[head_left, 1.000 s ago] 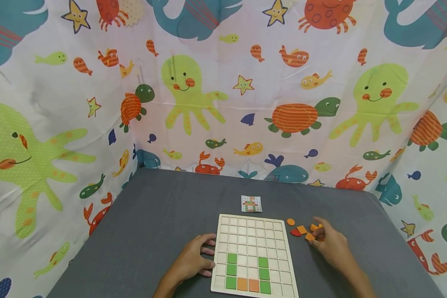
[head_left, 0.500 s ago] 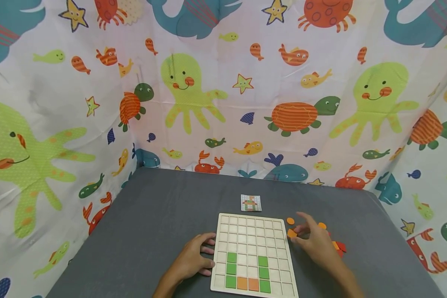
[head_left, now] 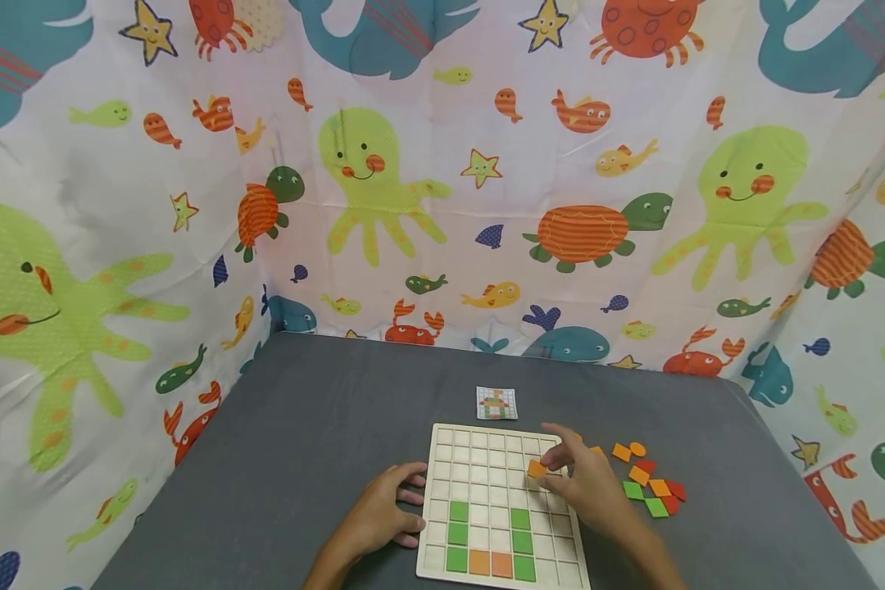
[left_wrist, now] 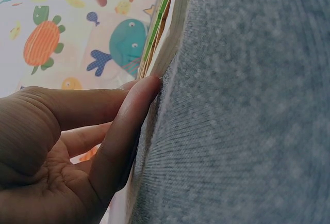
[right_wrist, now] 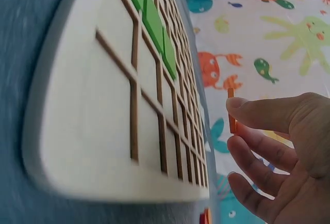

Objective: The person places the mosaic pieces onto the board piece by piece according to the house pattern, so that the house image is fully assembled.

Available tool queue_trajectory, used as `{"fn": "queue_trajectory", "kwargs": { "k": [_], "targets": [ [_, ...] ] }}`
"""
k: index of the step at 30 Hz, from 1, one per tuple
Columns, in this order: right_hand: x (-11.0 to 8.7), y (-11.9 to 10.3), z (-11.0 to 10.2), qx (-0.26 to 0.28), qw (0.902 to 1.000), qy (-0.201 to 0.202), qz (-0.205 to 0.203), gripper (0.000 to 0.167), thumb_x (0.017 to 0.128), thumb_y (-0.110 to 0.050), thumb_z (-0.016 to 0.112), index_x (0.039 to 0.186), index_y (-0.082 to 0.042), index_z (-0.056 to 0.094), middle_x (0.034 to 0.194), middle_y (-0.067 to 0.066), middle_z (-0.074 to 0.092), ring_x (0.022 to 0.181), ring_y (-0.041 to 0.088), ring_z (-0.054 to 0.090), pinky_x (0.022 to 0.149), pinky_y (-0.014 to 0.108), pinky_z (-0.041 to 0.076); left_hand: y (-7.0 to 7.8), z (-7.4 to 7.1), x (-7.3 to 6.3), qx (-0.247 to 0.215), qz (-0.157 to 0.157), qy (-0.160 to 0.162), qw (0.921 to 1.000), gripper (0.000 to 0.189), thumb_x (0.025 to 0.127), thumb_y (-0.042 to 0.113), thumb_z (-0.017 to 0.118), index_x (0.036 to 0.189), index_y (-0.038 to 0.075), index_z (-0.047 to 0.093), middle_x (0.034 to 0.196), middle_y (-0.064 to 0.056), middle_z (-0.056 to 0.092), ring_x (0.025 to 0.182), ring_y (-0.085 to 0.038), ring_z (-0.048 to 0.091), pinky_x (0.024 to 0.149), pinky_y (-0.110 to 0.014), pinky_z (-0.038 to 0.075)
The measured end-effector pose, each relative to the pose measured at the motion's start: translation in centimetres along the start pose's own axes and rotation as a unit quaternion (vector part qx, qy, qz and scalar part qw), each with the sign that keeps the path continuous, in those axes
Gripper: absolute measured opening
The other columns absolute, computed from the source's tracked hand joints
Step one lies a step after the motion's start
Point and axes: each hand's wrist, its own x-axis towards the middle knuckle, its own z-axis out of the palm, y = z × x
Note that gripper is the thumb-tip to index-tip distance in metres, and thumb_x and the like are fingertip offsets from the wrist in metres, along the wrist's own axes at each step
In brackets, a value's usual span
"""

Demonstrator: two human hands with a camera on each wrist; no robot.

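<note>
A wooden grid board (head_left: pixel 500 474) lies on the grey table, its lower rows holding several green square tiles (head_left: pixel 458 533) and two orange ones (head_left: pixel 490 563). Against the board's left edge rest the thumb and fingers of my left hand (head_left: pixel 376 512); the left wrist view shows the thumb at that edge (left_wrist: pixel 170 35). My right hand (head_left: pixel 592 485) pinches an orange square tile (head_left: pixel 536 469) over the board's right part. In the right wrist view this tile (right_wrist: pixel 232 111) stands on edge between thumb and index finger, apart from the board.
Right of the board lie loose tiles: orange squares (head_left: pixel 660 487), green diamonds (head_left: pixel 656 508), red pieces (head_left: pixel 676 490) and an orange disc (head_left: pixel 637 449). A small pattern card (head_left: pixel 496 403) lies behind the board. A sea-animal curtain (head_left: pixel 442 205) hangs around the table.
My right hand has moved left from the loose tiles, carrying the orange square tile over the board. The left hand stays at the board's edge.
</note>
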Motion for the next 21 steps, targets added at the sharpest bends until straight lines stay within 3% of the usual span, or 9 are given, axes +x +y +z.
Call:
{"fn": "queue_trajectory", "kwargs": {
  "k": [6,21],
  "targets": [
    [0.3,-0.8,1.7,0.018,0.9991,-0.021,-0.033,0.072,0.086,0.001,0.084,0.15,-0.012,0.054,0.099,-0.003,0.07,0.091,0.017,0.07,0.069,0.024,0.057,-0.1,0.0,-0.1,0.002,0.001,-0.001,1.0,0.084,0.075,-0.021,0.077,0.152,-0.001,0.051,0.136,-0.019,0.057,0.111,-0.03,0.063,0.059,-0.043,0.067],
    [1.4,-3.5,5.5,0.036,0.9917,-0.097,-0.076,0.08,0.082,-0.005,0.09,0.152,-0.006,0.051,0.099,0.0,0.071,0.085,0.012,0.069,0.07,0.023,0.059,-0.1,0.1,0.0,0.012,-0.003,0.003,0.9999,0.083,0.076,-0.021,0.078,0.152,0.0,0.052,0.135,-0.018,0.058,0.111,-0.03,0.063,0.059,-0.042,0.067]
  ]
}}
